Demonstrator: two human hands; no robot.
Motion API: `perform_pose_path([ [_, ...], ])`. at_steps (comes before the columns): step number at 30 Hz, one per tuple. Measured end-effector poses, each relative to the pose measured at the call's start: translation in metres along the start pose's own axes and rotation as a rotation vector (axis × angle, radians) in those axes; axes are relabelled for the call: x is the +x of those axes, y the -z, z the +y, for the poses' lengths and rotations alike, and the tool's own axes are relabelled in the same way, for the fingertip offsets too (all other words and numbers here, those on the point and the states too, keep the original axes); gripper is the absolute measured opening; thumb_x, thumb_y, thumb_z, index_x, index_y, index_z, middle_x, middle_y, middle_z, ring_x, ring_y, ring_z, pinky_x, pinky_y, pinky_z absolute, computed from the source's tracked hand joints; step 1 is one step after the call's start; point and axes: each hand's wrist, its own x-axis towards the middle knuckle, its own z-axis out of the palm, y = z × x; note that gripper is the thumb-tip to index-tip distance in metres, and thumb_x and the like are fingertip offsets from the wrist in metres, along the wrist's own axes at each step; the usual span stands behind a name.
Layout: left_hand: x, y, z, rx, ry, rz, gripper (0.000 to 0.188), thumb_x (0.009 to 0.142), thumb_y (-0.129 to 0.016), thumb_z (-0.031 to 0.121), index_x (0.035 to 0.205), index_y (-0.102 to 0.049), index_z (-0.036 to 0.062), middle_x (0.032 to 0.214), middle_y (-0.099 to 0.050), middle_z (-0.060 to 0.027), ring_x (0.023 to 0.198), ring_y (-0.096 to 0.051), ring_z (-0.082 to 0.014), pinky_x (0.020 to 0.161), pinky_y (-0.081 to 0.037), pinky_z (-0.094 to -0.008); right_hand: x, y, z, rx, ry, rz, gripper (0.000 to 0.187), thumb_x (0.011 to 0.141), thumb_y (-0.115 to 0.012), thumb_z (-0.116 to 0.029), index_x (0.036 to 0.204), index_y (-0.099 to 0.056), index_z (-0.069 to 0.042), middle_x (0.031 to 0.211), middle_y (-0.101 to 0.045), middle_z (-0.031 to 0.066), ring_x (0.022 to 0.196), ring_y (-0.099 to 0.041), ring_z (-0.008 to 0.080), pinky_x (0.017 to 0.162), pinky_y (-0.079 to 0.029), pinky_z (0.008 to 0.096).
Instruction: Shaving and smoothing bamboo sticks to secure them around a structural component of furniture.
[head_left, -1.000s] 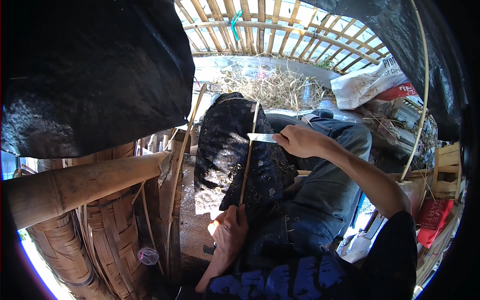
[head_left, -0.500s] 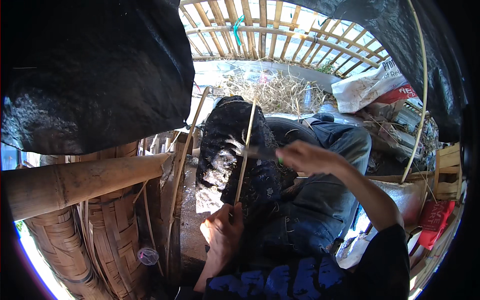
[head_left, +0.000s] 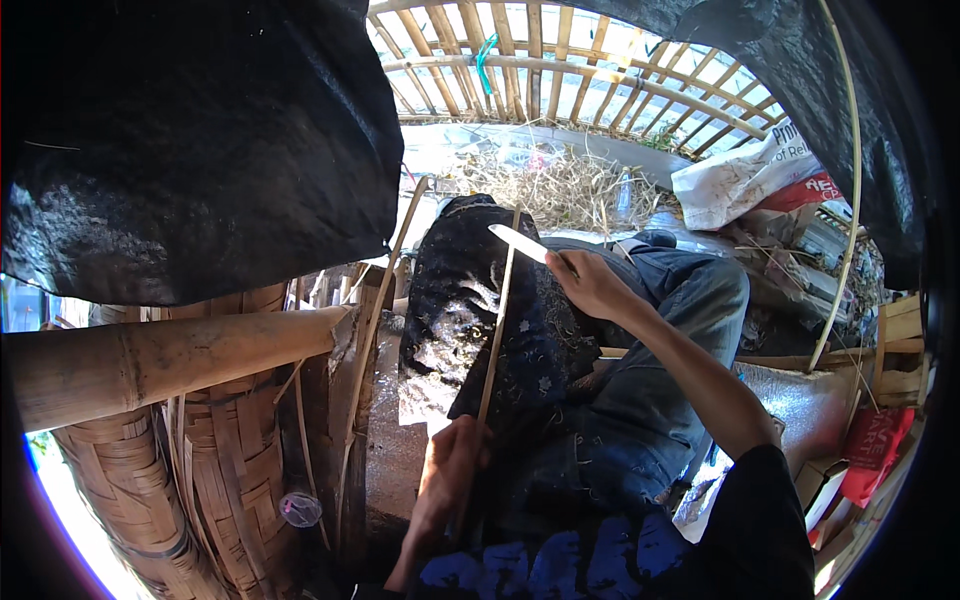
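Left hand (head_left: 450,458): fingers closed on lower end of thin pale strip (head_left: 497,340), slanting over dark patterned cloth (head_left: 450,250). Right hand (head_left: 590,284): fingers gripping knife (head_left: 522,245), blade across strip's upper part. Step, apparently: shaving. Next stroke would call for firm left hold, shallow blade angle.

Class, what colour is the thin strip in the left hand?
The strip is light tan; head view.

A dark patterned cloth (head_left: 440,260) lies spread beneath a strip (head_left: 497,345), with small pale bits (head_left: 573,320) scattered on it; whether the strip touches it cannot be told. On the ground (head_left: 435,145) beyond lie straw (head_left: 560,190) and a clear bottle (head_left: 624,195).
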Motion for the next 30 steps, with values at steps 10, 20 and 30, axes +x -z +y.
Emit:
perform_pose_path([
  [10,0.019,0.014,-0.007,-0.232,0.154,-0.059,0.028,0.090,-0.052,0.031,0.075,-0.057,0.0089,0.059,-0.044,0.0060,0.053,-0.036,-0.0023,0.048,-0.025,-0.0185,0.008,0.007,-0.001,-0.051,0.067,0.028,0.044,0.095,-0.040,-0.031,0.073,-0.052,0.005,0.060,-0.053,0.0226,0.056,-0.052,0.0393,0.057,-0.038,0.0465],
  [20,0.018,0.010,-0.012,-0.346,0.089,-0.081,0.023,0.089,-0.055,0.026,0.071,-0.055,0.0106,0.061,-0.044,0.0080,0.055,-0.037,-0.0010,0.050,-0.025,-0.0182,0.021,-0.008,0.025,-0.114,-0.079,-0.075,0.049,0.095,-0.036,-0.039,0.083,-0.055,0.005,0.064,-0.056,0.0218,0.060,-0.058,0.0351,0.059,-0.042,0.0436],
  [30,0.017,0.012,-0.005,-0.413,0.211,0.031,0.021,0.087,-0.058,0.027,0.079,-0.060,0.0075,0.071,-0.052,0.0048,0.062,-0.043,-0.0022,0.056,-0.032,-0.0173,0.007,-0.001,0.005,0.182,-0.337,-0.269,0.056,0.093,-0.034,-0.049,0.089,-0.056,0.002,0.055,-0.045,0.0054,0.057,-0.056,0.0166,0.057,-0.051,0.0352],
])
